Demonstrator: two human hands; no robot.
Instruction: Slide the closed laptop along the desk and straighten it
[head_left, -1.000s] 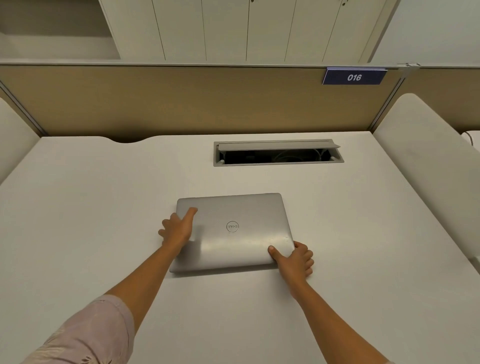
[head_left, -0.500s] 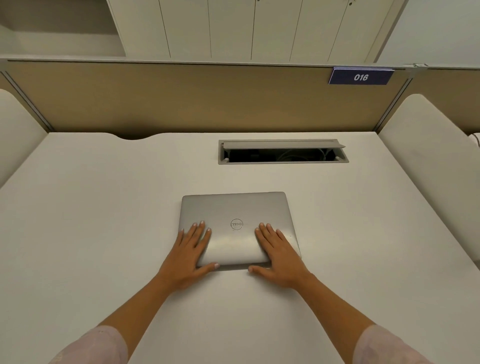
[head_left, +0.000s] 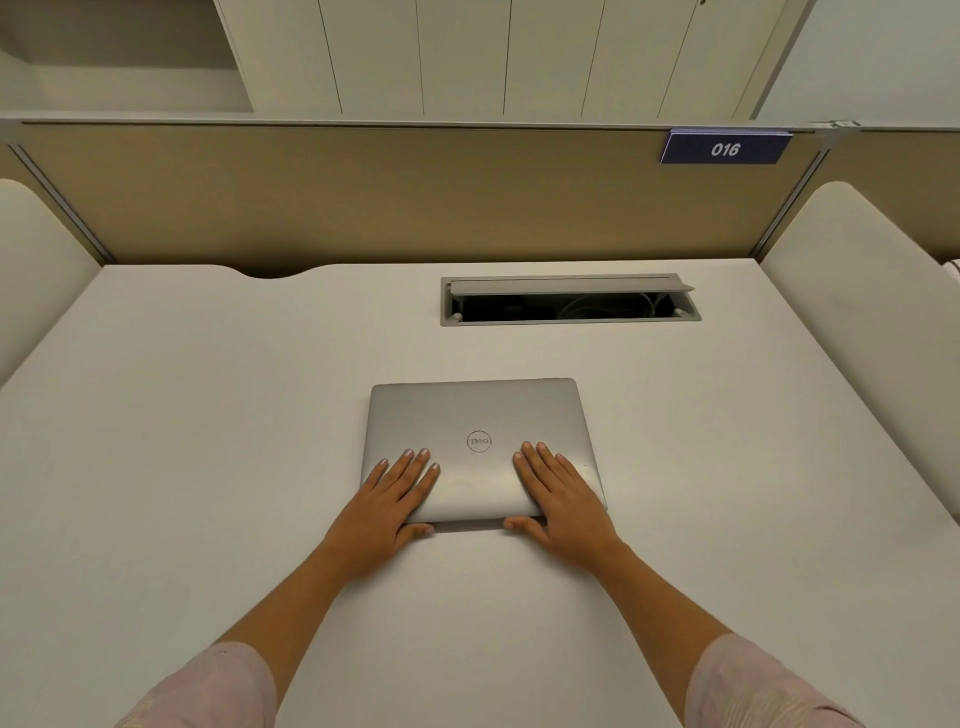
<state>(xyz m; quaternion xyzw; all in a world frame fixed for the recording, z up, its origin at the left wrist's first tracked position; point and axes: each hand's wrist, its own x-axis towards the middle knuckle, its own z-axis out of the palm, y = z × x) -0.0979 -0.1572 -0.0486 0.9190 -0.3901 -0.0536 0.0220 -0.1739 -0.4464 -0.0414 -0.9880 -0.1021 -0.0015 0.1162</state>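
Note:
A closed silver laptop (head_left: 475, 415) lies on the white desk (head_left: 208, 441), its logo facing up and its edges roughly parallel to the desk's back edge. My left hand (head_left: 387, 506) rests flat on the lid's near-left part, fingers spread, thumb lying along the front edge. My right hand (head_left: 563, 501) rests flat on the near-right part in the same way. Both palms cover the laptop's near corners.
An open cable tray (head_left: 569, 301) is set into the desk behind the laptop. A tan partition (head_left: 415, 197) with a "016" sign (head_left: 724, 149) closes the back. Padded white dividers (head_left: 878, 312) flank both sides.
A second ago my hands held the laptop's left edge and near-right corner while it sat slightly skewed. Now both palms lie flat on the lid and the laptop sits squarer.

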